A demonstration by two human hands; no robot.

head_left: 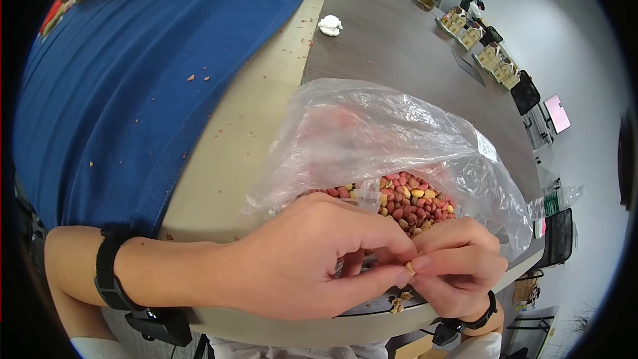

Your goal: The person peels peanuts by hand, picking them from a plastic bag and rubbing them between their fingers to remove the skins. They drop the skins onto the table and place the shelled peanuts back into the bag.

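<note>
Our left hand (312,259) and right hand (458,267) at six o'clock, both sets of fingertips pinching one peeled peanut (411,268), clear plastic bag (372,126) of red-skinned peanuts (415,203) just beyond them at twelve o'clock, we note a crumpled tissue (330,24) well apart at eleven o'clock on the grey table (412,53)

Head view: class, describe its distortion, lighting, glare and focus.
In the head view, fisheye curves the table and blacks out the corners; light is even, shadows faint; the plastic bag shows a pale sheen; the left hand and right hand, pinching a peanut, are sharp; the far room is softer.
</note>
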